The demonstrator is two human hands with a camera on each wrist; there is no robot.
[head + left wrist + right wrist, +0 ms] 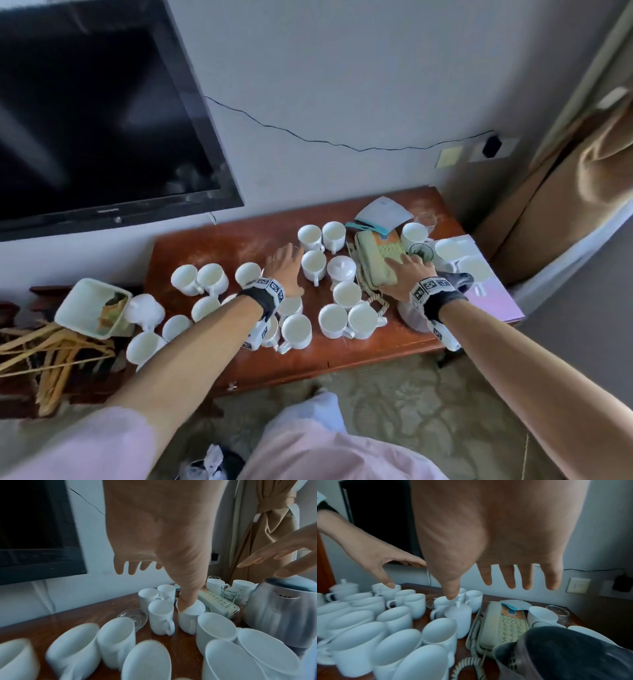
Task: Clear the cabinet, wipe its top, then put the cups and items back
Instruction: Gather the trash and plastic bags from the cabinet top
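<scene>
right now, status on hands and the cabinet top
Left hand open, over the cups. Right hand open, above the phone. Cabinet still crowded; kettle near right wrist.

A dark television [92,113] is hanging on the pale grey wall [342,68] at ten o'clock, a thin black cable [308,138] trailing toward a socket [493,146] at two o'clock. Tan curtains [582,178] are hanging at three o'clock; patterned carpet [411,404] is lying underfoot.

A dark television [96,113] hangs on the wall beside a thin black cable [308,137]; tan curtains [589,178] and wooden hangers [51,356] flank patterned carpet [411,404].
</scene>
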